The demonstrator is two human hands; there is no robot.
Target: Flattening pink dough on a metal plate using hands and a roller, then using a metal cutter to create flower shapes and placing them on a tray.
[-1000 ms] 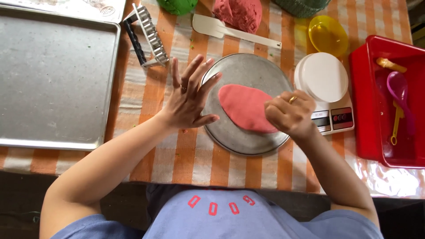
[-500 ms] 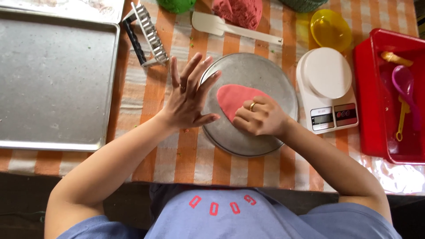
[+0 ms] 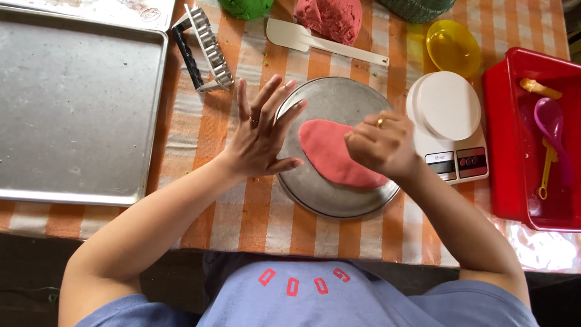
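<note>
A flattened oval of pink dough point(image 3: 330, 152) lies on a round metal pan point(image 3: 339, 103) on the orange-striped cloth. My left hand point(image 3: 261, 134) rests with fingers spread against the pan's left rim. Over the dough's right end, my right hand point(image 3: 381, 144) is curled into a loose fist with its knuckles on the dough. A ring shows on each hand.
A large baking tray point(image 3: 72, 103) fills the left side. A metal cutter point(image 3: 203, 48), white spatula point(image 3: 321, 42), lumps of pink dough point(image 3: 331, 17) and green dough point(image 3: 245, 7), and a yellow bowl point(image 3: 452, 47) lie behind. A white kitchen scale point(image 3: 448, 121) and a red bin point(image 3: 520, 139) stand to the right.
My right fist moved from the dough's right end to its middle, then back toward the right end. The left hand stayed at the pan's rim.
</note>
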